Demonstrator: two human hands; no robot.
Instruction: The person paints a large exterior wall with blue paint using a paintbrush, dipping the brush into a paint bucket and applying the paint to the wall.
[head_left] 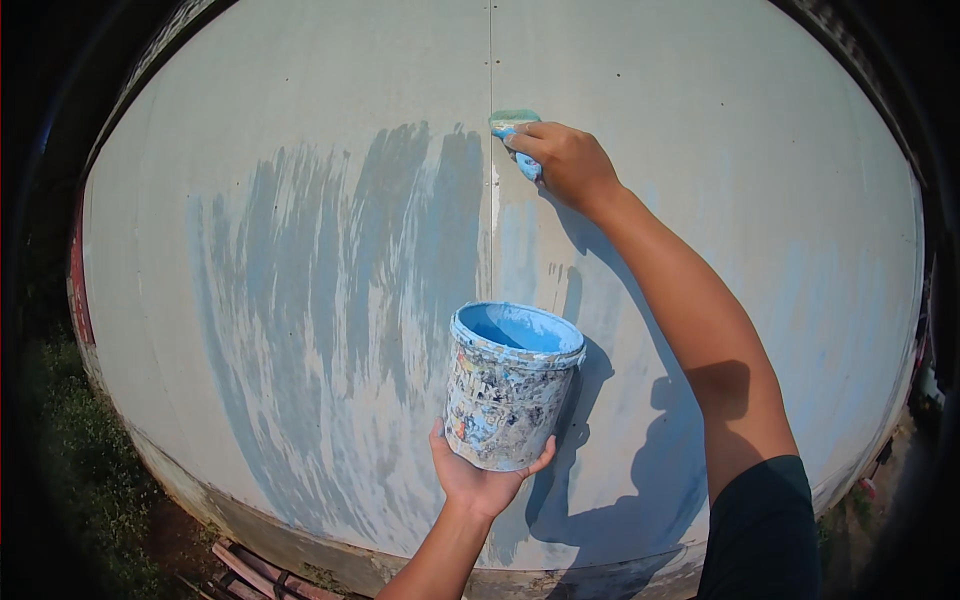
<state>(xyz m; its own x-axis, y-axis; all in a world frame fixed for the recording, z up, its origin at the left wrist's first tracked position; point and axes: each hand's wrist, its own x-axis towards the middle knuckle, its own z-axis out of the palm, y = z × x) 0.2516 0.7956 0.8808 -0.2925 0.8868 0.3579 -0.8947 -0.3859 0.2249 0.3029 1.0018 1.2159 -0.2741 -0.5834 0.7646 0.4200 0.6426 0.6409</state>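
My left hand [484, 484] cups a paint bucket [508, 405] from below, its fingers wrapped round the base. Blue paint lines the bucket's inside, and its outer wall is spattered with dried paint. Higher up, my right hand [568, 160] grips a paintbrush [524, 160] by its blue-smeared handle. The greenish bristles lie against the pale wall [700, 120], just right of a vertical seam. Left of that seam, streaky grey-blue strokes [370, 240] cover a broad patch.
Thin light blue streaks mark the wall's right side. My arm and the bucket cast shadows [640, 490] on the wall. Grass [90, 460] grows at the lower left, and reddish wooden pieces [260, 572] lie at the wall's foot.
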